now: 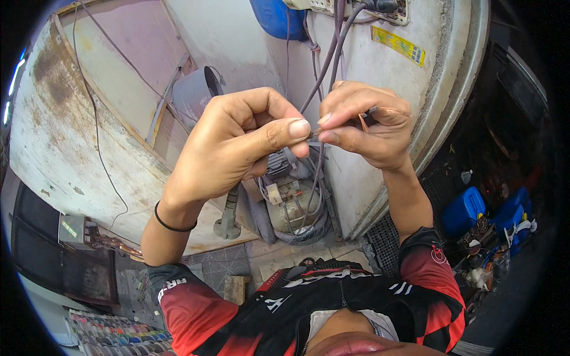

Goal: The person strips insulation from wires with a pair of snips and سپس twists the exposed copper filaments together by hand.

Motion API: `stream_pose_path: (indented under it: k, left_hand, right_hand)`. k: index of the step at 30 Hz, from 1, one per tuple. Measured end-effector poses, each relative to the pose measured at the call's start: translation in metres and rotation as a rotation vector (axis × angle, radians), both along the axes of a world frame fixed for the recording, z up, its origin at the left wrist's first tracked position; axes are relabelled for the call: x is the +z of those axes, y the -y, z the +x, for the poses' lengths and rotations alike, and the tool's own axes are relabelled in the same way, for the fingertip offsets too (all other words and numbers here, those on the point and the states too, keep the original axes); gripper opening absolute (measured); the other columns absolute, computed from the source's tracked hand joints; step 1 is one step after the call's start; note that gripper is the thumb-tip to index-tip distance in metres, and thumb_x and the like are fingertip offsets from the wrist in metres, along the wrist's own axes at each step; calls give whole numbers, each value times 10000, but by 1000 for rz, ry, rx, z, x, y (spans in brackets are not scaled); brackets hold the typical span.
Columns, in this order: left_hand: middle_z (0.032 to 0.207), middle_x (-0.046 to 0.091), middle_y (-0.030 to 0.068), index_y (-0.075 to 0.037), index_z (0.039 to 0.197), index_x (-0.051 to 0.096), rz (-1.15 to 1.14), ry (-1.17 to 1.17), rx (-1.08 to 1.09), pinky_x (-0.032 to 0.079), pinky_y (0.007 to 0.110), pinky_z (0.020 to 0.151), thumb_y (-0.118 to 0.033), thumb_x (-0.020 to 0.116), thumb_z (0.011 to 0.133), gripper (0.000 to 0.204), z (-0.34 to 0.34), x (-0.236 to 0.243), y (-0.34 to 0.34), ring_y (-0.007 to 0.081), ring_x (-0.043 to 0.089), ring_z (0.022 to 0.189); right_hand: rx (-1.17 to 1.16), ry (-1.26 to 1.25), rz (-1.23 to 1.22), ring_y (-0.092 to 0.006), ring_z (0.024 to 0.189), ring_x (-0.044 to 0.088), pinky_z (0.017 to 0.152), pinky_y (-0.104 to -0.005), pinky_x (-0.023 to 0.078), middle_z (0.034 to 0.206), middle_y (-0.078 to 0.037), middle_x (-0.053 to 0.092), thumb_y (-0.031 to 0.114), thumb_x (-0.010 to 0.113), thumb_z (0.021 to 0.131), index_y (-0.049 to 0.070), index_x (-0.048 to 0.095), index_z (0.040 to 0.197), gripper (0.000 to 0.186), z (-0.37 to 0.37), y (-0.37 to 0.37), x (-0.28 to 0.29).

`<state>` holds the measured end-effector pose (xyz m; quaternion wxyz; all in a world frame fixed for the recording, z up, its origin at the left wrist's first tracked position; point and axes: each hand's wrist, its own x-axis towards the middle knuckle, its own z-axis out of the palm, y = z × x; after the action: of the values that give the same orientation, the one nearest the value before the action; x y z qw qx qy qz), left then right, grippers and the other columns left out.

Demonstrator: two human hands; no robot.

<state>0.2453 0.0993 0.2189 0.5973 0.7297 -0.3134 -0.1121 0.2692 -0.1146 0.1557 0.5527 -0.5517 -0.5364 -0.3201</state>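
Both hands meet at chest height, fingertip to fingertip. My left hand point(243, 136) is closed in a pinch, thumb against the fingers, on one end of a thin wire point(315, 134). My right hand point(368, 121) pinches close beside it, its thumb and index finger closed on the wire. Bare copper strands point(363, 123) show between the right hand's fingers. Most of what lies inside the fingers is hidden. Below my left wrist hangs a grey plug-shaped piece point(227, 225) on a thick cord; whether that cord runs into my left hand, I cannot tell.
Behind the hands, grey cables point(328, 62) drop from a socket board point(389, 10) on the white wall. A dusty compressor point(294, 207) stands on the floor below. Blue containers point(464, 210) and clutter sit to the right. A worn wooden panel point(65, 118) is at left.
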Motion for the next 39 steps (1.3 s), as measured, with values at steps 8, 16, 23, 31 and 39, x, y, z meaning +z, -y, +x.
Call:
stream_pose_path:
  k: [8,16,23,31,39]
  left_hand:
    - [733,651,58,1,919,604,-3,69,35,241,159,364,-143,652,919,151,-1,2,-2,1,411,461]
    - [729,650,61,2,911,606,-35,90,51,249,150,356,-131,653,917,142,-4,7,-4,-3,411,455]
    - [728,650,64,3,908,608,-45,99,50,251,148,354,-126,652,918,137,-6,7,-6,-5,405,447]
    - [719,644,58,-4,909,604,-46,117,73,244,147,348,-120,643,923,123,-11,11,-8,-10,392,440]
    - [719,645,58,-2,912,602,-24,128,80,247,146,348,-126,642,925,130,-11,11,-7,-13,393,437]
  right_hand:
    - [-52,-147,-108,-103,805,572,685,-203,463,915,-75,615,15,752,786,-23,638,1091,328,-10,8,5]
    - [105,-309,39,-102,877,516,757,-219,434,991,-95,561,151,510,947,3,464,1140,248,-13,8,-5]
    - [-162,-200,-6,-96,683,519,614,-257,446,820,-59,574,104,460,964,0,471,1028,123,-12,-1,-7]
    - [-319,-99,3,-109,621,539,570,-272,445,770,-69,561,75,510,940,-14,507,982,99,-10,-3,-8]
    - [-285,-106,8,-110,622,546,561,-270,443,769,-64,568,69,526,932,-15,512,990,103,-12,-6,-10]
